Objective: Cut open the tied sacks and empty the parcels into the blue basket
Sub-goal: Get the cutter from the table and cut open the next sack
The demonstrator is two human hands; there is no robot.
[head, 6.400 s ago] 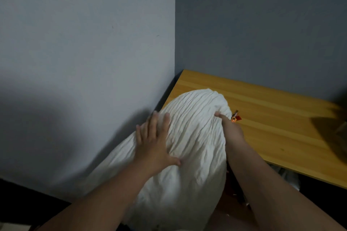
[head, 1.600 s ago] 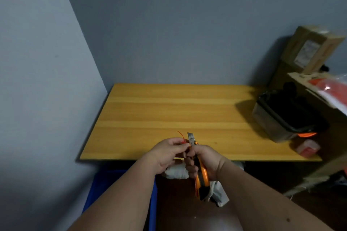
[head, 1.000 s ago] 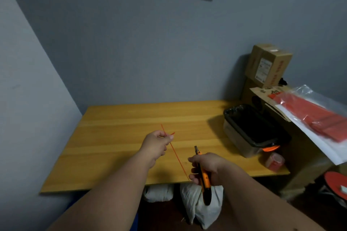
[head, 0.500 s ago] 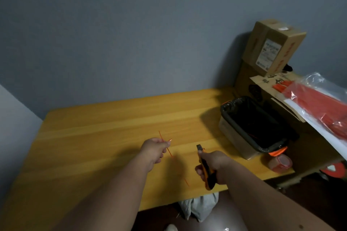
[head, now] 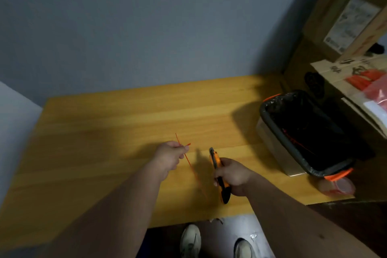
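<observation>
The left hand point(head: 170, 157) pinches a thin orange tie point(head: 188, 158) between thumb and fingertips, the strand slanting down over the wooden table point(head: 104, 132). Just beside it, the right hand point(head: 235, 176) is wrapped round an orange and black knife point(head: 218, 174), blade end pointing away from the person. A bin point(head: 272, 144) lined with a black bag stands at the table's right end, cardboard boxes point(head: 351, 12) behind it, and two shoes point(head: 190, 241) show below the near edge.
</observation>
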